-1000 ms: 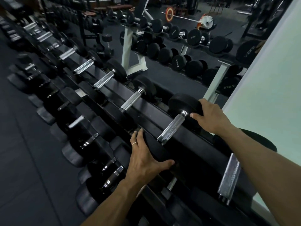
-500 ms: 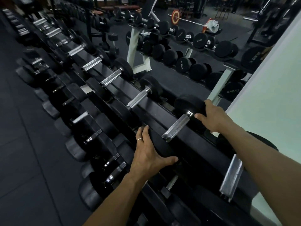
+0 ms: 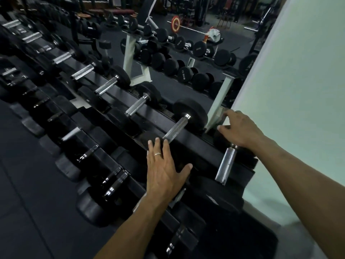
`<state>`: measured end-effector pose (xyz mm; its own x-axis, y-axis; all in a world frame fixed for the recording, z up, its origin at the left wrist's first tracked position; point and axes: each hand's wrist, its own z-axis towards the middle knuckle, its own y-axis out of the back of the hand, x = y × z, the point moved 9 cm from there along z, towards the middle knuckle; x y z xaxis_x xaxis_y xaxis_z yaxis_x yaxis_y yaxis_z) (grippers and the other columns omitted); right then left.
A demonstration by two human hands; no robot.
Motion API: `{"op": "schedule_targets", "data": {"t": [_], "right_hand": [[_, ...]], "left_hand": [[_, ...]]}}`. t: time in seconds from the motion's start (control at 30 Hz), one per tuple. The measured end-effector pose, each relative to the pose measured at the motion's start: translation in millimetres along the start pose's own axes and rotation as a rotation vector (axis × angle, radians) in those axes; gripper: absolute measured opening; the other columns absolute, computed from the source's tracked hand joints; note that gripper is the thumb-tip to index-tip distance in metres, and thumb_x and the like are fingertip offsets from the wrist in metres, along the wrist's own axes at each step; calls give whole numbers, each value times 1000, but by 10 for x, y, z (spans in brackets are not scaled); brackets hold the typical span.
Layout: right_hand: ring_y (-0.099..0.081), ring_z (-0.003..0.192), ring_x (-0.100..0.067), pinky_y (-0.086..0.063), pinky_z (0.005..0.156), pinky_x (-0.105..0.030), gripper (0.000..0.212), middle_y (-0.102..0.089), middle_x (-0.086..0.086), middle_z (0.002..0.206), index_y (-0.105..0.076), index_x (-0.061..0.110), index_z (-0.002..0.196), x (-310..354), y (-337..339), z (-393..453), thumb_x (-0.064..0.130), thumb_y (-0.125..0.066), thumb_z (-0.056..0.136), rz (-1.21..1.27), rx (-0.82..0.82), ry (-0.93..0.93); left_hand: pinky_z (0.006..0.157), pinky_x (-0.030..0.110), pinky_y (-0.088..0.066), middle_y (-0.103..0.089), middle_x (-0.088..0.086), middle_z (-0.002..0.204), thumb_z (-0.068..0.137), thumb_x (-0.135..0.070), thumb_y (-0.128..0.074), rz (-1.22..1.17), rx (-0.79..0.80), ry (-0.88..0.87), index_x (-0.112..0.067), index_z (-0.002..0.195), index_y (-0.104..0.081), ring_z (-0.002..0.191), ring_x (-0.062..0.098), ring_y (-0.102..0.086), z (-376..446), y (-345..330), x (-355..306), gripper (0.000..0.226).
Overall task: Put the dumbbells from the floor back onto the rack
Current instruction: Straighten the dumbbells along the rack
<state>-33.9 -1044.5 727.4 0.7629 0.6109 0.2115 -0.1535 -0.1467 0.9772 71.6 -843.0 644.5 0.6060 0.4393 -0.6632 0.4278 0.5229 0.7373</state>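
Head cam: nearest, the lower tiers of the rack (image 3: pixel 197 152) are packed w/ black dumbbells, chrome handles catching light. Left hand (image 3: pixel 164 171) lies flat on the near head of a top-tier dumbbell (image 3: pixel 176 128), fingers spread wide, thumb out to the side, pressing more than gripping. Right hand (image 3: pixel 240 129) sits further back near the pale wall (image 3: pixel 298 90), fingers loosely spread and empty, hovering over the far head of the end dumbbell (image 3: pixel 226 161); can't tell if it touches. Neither hand carries anything.

Progress, as a judgement: the two dumbbells by the hands are seated in the top row, so this pair looks racked, w/ the hands prob. just nudging or steadying. The floor strip (image 3: pixel 28 184) visible at left shows no loose dumbbells, but much of the floor is out of shot, so can't say whether more remain.

Beyond: a second rack (image 3: pixel 130 51) w/ white uprights, also stocked, and a loaded barbell (image 3: pixel 176 25) far back.
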Motion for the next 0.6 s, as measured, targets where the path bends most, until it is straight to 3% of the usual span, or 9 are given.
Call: {"op": "schedule_targets", "data": {"t": [0.13, 0.27, 0.43, 0.5, 0.6], "right_hand": [[-46, 126, -37, -40, 101, -42, 57, -45, -20, 140, -37, 9, 144, -280, 37, -356, 34, -55, 95, 3, -7, -43], [-47, 125, -38, -41, 101, -44, 59, -44, -19, 140, -36, 9, 144, -619, 67, -531, 34, -56, 95, 14, -16, -97], [-41, 133, -38, -36, 106, -43, 66, -38, -20, 148, -27, 10, 151, -930, 27, -501, 32, -55, 96, 73, 29, -114], [-39, 135, -37, -34, 107, -42, 66, -37, -19, 149, -25, 11, 152, -972, -26, -439, 32, -55, 97, 81, 66, -80], [-43, 132, -36, -37, 105, -42, 65, -44, -18, 145, -27, 14, 151, -964, -114, -327, 32, -57, 96, 91, 134, -10]], "left_hand": [[123, 41, -2, 8, 8, 162, 87, -61, -54, -34, 49, -68, -12, 153, -8, 147, 19, 18, -325, -178, -302, 94], [122, 44, -12, 8, 4, 163, 82, -66, -55, -144, 112, -29, -14, 154, -7, 149, 17, 14, -603, -461, -441, 101], [121, 46, -14, 10, 2, 162, 59, -81, -61, -329, 127, 209, -17, 152, 7, 149, 20, 11, -886, -862, -418, 132], [119, 49, -18, 9, -1, 161, 53, -78, -69, -447, 135, 323, -22, 151, 11, 149, 21, 9, -936, -1021, -410, 139], [116, 44, -27, 2, -4, 160, 47, -65, -83, -537, 81, 331, -28, 149, 11, 148, 19, -3, -924, -1100, -491, 144]]}}
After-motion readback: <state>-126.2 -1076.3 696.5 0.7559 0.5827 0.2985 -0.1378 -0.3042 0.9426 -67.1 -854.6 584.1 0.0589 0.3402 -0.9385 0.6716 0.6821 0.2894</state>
